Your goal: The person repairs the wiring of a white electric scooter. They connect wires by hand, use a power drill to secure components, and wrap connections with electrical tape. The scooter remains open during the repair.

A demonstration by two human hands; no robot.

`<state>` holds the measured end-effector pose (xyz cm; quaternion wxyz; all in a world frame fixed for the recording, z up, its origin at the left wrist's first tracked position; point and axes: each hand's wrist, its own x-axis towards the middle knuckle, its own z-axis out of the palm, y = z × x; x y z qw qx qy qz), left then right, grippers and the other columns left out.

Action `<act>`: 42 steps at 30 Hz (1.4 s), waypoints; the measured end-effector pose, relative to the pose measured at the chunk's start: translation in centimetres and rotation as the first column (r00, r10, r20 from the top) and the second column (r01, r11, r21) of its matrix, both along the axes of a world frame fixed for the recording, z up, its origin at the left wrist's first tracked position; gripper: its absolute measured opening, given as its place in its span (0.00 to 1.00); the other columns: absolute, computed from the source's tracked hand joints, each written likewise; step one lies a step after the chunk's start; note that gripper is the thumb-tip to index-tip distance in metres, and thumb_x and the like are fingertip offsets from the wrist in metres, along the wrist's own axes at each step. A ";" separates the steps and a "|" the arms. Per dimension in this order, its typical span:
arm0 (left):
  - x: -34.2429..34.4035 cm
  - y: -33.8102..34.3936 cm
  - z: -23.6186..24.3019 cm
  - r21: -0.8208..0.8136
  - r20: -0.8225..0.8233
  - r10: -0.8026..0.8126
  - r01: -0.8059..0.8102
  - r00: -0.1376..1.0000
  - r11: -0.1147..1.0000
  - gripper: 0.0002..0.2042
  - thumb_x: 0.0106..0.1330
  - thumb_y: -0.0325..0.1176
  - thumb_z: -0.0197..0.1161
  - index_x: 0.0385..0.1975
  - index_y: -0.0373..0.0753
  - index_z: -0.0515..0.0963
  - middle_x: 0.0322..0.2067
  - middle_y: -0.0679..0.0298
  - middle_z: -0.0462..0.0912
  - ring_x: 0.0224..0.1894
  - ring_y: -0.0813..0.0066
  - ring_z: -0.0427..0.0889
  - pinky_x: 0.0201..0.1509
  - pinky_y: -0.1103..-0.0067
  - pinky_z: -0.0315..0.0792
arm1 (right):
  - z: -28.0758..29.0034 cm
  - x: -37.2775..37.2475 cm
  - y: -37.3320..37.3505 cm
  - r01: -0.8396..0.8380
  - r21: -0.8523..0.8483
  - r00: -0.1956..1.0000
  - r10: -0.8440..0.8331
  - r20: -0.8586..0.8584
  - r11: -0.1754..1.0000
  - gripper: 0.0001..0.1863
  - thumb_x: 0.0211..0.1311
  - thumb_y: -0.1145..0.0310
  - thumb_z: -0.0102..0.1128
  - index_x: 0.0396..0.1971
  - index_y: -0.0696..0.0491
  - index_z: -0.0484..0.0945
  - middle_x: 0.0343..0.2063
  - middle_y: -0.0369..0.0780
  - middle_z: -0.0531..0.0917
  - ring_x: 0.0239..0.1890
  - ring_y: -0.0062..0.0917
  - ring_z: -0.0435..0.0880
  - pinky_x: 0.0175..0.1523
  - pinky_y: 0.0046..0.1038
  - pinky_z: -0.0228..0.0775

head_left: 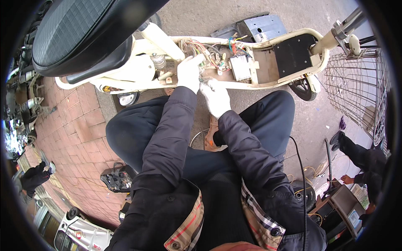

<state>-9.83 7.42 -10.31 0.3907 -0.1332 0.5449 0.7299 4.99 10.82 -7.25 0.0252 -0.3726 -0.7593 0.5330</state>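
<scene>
Up on the left there's a quilted black seat [77, 31], then a cream scooter frame [247, 86] running rightward. Left hand [189, 74] is over the frame, fingers bent, can't tell if it's gripping anything. Right hand [215, 97] sits just beside it, fingers curled, same deal. Messy wires [215, 60] lie inside the frame, then a white box [240, 68], black plate [294, 52] and wire basket [356, 83].
</scene>
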 end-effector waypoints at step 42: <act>-0.4 -1.0 -0.4 0.121 0.145 -0.052 0.035 0.988 0.992 0.10 0.74 0.33 0.62 0.47 0.37 0.84 0.38 0.66 0.84 0.36 0.76 0.82 0.41 0.78 0.76 | -0.4 -4.1 2.6 0.081 -0.427 0.985 -0.139 -0.105 0.901 0.17 0.72 0.65 0.64 0.52 0.61 0.83 0.44 0.39 0.89 0.47 0.20 0.84 0.55 0.26 0.75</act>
